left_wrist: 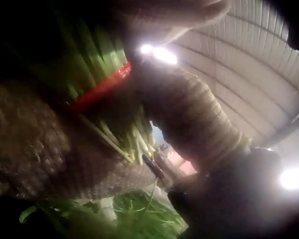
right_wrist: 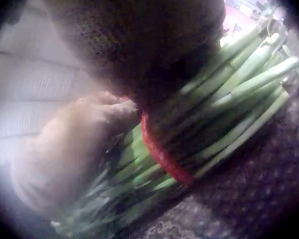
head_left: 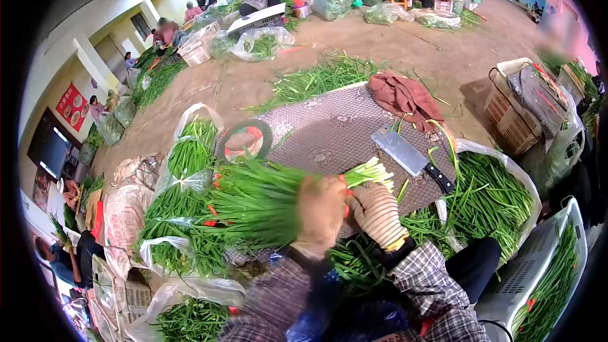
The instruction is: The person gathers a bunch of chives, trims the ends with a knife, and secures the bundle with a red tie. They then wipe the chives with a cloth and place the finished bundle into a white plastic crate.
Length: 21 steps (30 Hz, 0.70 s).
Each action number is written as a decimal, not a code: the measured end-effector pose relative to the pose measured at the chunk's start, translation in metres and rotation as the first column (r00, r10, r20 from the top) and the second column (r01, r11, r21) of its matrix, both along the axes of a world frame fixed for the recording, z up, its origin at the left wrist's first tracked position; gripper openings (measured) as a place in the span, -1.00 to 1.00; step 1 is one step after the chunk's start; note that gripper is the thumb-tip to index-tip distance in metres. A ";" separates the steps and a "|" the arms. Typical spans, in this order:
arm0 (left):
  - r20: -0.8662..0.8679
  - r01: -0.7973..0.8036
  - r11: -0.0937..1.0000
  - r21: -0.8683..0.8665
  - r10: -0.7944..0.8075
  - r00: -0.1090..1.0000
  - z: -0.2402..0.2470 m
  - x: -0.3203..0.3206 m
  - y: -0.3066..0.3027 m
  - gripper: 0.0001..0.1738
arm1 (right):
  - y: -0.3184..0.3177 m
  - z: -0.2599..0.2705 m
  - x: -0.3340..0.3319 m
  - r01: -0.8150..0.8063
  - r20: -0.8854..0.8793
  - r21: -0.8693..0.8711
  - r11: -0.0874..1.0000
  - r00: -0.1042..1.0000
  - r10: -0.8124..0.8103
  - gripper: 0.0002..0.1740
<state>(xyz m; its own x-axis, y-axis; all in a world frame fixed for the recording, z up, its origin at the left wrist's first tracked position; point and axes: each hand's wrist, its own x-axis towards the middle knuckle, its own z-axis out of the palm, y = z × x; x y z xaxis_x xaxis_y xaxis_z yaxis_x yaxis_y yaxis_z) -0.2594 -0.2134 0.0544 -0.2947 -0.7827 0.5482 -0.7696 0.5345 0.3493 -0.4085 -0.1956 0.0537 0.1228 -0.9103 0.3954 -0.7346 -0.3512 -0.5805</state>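
A bunch of long green stalks (head_left: 259,199) lies across the patterned board, its pale cut ends (head_left: 373,171) pointing right. Around it near those ends runs a red band (head_left: 346,197), which shows also in the left wrist view (left_wrist: 102,89) and the right wrist view (right_wrist: 162,157). My left hand (head_left: 320,212), blurred, grips the bunch on the leafy side of the band. My right hand (head_left: 379,215), in a striped glove, pinches the band at the stem side. Both hands' fingertips meet at the band; the exact hold there is partly hidden.
A cleaver (head_left: 405,152) lies on the board (head_left: 316,126), right of the stems. Behind it is a brown cloth (head_left: 408,98); a tape roll (head_left: 246,140) sits at the left. Bagged greens (head_left: 491,190) stand right, tied bundles (head_left: 193,145) left, a white crate (head_left: 516,297) lower right.
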 end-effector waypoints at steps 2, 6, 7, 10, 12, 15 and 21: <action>-0.182 -0.035 0.997 -0.069 0.022 0.983 -0.006 -0.005 0.014 -0.83 | 0.014 0.003 0.003 0.034 0.001 -0.022 0.999 0.999 -0.034 -0.84; -0.263 0.017 0.989 0.144 0.022 0.965 -0.014 -0.002 0.021 -0.83 | 0.025 0.026 0.014 0.097 -0.041 -0.122 0.988 0.994 -0.103 -0.81; -0.262 0.014 0.990 0.143 0.024 0.965 -0.009 -0.001 0.019 -0.83 | 0.025 0.030 0.016 0.114 -0.040 -0.152 0.982 0.992 -0.121 -0.82; -0.160 -0.012 0.970 0.242 0.053 0.986 -0.003 -0.005 0.004 -0.85 | 0.000 0.001 0.010 0.179 0.060 -0.284 0.942 0.984 -0.168 -0.80; -0.185 -0.012 0.955 0.297 0.070 0.980 -0.001 -0.004 0.001 -0.85 | -0.010 -0.005 0.005 0.195 0.099 -0.349 0.917 0.980 -0.171 -0.80; -0.168 -0.038 0.930 0.365 0.106 0.980 -0.005 -0.003 -0.002 -0.84 | -0.013 0.000 0.002 0.143 0.013 -0.099 0.985 0.990 -0.142 -0.77; -0.079 -0.046 0.961 0.272 0.070 0.994 -0.011 -0.011 -0.029 -0.89 | -0.051 -0.004 -0.005 0.141 -0.007 0.114 0.984 0.990 -0.141 -0.69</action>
